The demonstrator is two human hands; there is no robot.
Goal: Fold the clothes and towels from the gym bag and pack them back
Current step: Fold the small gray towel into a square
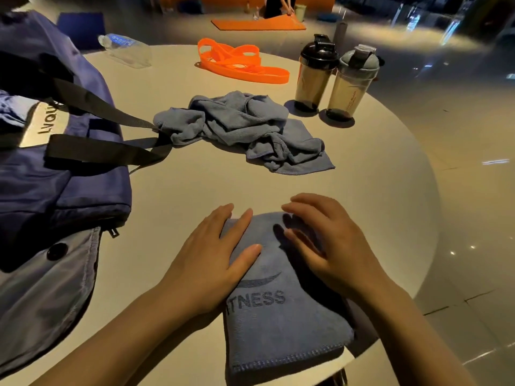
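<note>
A folded blue towel with "FITNESS" lettering lies at the near edge of the round white table. My left hand rests flat on the towel's left side with straight fingers. My right hand lies over its upper right part, fingers spread and relaxed. A second blue-grey towel sits crumpled in the middle of the table. The navy gym bag stands at the left, its black straps lying toward the crumpled towel.
Two shaker bottles stand at the back right. Orange resistance bands and a lying plastic water bottle are at the far side. Beyond the table, a person sits by an orange mat.
</note>
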